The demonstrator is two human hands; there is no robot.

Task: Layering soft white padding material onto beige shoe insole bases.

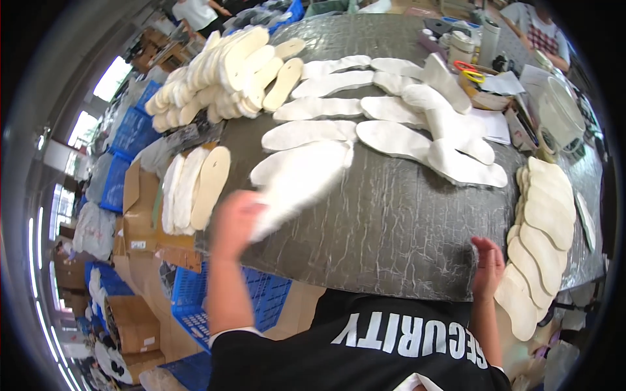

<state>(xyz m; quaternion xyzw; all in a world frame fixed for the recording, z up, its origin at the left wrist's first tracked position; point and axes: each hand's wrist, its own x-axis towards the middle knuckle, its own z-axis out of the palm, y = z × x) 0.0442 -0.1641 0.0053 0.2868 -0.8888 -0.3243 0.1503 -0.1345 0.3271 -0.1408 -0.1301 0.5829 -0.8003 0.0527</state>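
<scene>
My left hand [239,218], smeared by motion, grips the near end of a white fleece insole [303,186] at the left front of the table. That insole is blurred too and slants up over the nearest of the laid-out ones. White insoles [313,135] lie in rows across the table's middle, and several [450,127] cross over one another to the right. My right hand [488,268] hovers at the front edge with fingers stretched and nothing in them. Beside it, a fanned stack of cream insoles [544,241] runs along the table's right side.
A tall heap of insoles [225,72] stands at the far left, with a smaller row [212,186] on a cardboard box [140,202]. Orange-handled scissors [468,70] sit in a container at the far right. Blue crates [267,296] are below left. Other people work beyond.
</scene>
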